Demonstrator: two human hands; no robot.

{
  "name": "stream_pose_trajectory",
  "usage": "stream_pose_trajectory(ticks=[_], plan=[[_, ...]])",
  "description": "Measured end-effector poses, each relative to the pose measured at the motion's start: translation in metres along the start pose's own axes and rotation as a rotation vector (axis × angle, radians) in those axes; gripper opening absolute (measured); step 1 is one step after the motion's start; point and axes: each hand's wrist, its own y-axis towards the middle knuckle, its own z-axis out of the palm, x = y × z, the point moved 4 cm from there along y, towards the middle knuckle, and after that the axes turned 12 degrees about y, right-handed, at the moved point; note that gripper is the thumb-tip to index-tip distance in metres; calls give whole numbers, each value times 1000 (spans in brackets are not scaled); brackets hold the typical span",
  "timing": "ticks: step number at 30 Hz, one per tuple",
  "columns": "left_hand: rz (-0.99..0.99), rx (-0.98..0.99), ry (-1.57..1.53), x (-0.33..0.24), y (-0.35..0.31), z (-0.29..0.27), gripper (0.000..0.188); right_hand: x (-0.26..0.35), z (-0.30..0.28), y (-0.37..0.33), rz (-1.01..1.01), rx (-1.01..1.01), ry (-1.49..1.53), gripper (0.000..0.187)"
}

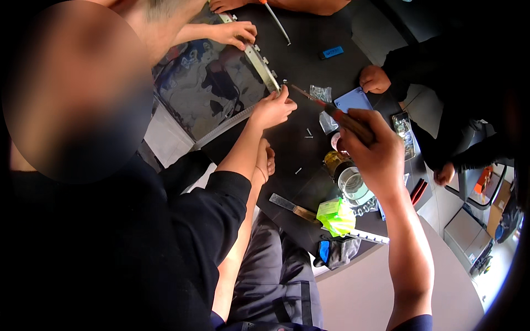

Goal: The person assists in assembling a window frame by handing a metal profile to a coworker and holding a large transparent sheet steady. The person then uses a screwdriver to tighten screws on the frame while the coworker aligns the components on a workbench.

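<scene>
My right hand (378,149) is wrapped round the dark-and-red handle of a screwdriver (349,122). Its thin shaft slants to the far left, with the tip close to a co-worker's fingertips (281,99). Those fingertips are at the near end of a pale metal rail (255,58), along the edge of a framed dark glossy panel (207,91). Several small fittings stick out along the rail. Partly hidden behind the co-worker's forearm, my left hand (269,158) has curled fingers, and nothing shows in them.
On the dark table lie loose screws (308,133), small plastic bags (320,94), a blue tray (354,100), a clear glass jar (354,185), a scraper (292,207) and a bright green package (335,217). Another hand (234,34) rests on the rail. A person's fist (375,79) is at the right edge.
</scene>
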Motion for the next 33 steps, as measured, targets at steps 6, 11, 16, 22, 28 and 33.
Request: stream_pose_trajectory(ticks=[6,11,16,22,28,33], plan=[[776,-89,1382,-61,46,32,14,-8,9,40,32,39,-78,26],[1697,-299,2376,-48,27,42,9,-2,13,55,52,46,-55,27],[1725,-271,2676,-44,29,41,5,-2,15,60,116,46,-22,28],[1721,-271,2969,-39,37,42,1,-5,19,66,115,53,-30,23],[1564,-100,2604,-45,39,42,18,-4,22,69,112,48,5,30],[1152,-14,1972,-45,53,31,34,-1,18,68,141,49,14,29]])
